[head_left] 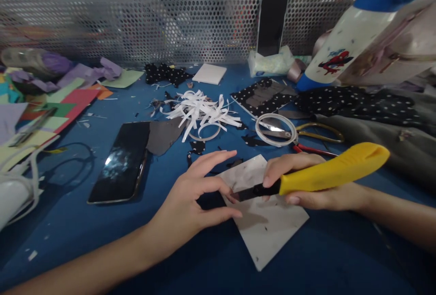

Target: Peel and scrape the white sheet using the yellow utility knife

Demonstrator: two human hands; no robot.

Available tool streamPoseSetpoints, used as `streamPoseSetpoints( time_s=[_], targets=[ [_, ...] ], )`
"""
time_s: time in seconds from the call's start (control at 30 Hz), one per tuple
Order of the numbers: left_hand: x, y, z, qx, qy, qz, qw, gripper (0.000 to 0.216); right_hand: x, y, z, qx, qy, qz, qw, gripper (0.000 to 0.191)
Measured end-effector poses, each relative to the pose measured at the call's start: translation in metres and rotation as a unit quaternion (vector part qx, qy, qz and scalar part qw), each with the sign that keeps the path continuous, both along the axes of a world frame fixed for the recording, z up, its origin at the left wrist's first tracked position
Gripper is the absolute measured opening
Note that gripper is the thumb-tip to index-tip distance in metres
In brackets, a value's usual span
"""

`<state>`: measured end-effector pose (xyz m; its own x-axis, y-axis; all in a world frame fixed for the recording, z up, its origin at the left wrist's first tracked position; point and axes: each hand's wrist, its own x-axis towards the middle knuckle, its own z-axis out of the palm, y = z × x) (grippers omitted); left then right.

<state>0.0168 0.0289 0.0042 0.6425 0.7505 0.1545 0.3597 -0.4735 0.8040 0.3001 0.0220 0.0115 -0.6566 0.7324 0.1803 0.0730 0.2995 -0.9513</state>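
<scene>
My right hand (306, 183) is closed around a yellow-handled utility knife (327, 172), its dark blade pointing left over a white square tile (269, 227) on the blue table. My left hand (194, 202) rests at the tile's left edge. Its thumb and a finger pinch a small dark piece (209, 200) just at the blade tip, while the other fingers stretch out.
A black phone (121, 161) lies face up to the left. White paper strips (200, 111), a tape ring (276, 129), scissors (318, 142) and black dotted fabric (354, 102) lie behind. Coloured paper sheets (64, 104) pile at far left. Another phone (271, 24) leans on the perforated wall.
</scene>
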Motion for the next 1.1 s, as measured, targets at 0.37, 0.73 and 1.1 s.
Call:
streamPoseSetpoints(
  time_s=[0.37, 0.73, 1.1],
  targets=[
    [0.0018, 0.0000, 0.0018, -0.001, -0.015, 0.018, 1.000, 0.015, -0.0008, 0.0002, -0.0004, 0.005, -0.001, 0.013, 1.000, 0.027],
    [-0.0002, -0.0014, 0.0040, 0.005, -0.028, 0.001, 1.000, 0.021, -0.0010, -0.0001, 0.0004, 0.007, 0.008, 0.013, 1.000, 0.028],
    [0.0011, -0.0001, 0.0064, -0.009, -0.038, -0.035, 0.999, 0.022, 0.0013, -0.0009, -0.0001, 0.014, 0.023, 0.039, 0.999, 0.032]
  ],
)
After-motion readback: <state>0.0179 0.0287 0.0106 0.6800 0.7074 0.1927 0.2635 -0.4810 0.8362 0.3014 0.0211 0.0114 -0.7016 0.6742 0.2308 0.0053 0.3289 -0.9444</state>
